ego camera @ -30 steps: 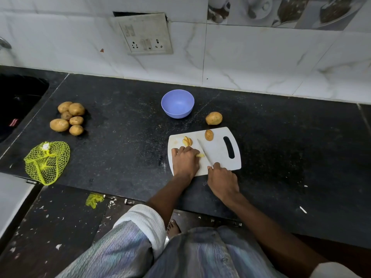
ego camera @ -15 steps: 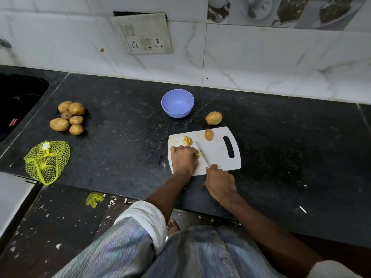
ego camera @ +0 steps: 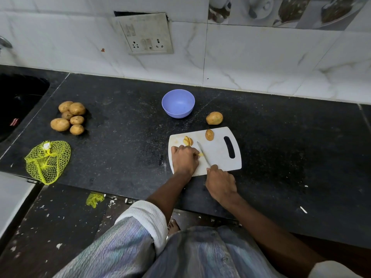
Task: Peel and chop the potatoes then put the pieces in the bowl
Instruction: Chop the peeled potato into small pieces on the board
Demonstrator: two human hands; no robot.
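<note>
White board (ego camera: 217, 155) carries the work: a potato piece (ego camera: 200, 154) is pinned under the left hand (ego camera: 185, 159), the knife (ego camera: 203, 153) gripped by the right hand (ego camera: 220, 182). Fingertips should be curled back. The bowl (ego camera: 178, 103) is empty.

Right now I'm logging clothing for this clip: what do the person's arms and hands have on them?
Both hands, left hand and right hand, are bare: no gloves, and no rings or watch that I can see. The forearms are uncovered. A white sleeve is rolled up at the left elbow; another white sleeve edge shows on the right arm.
</note>
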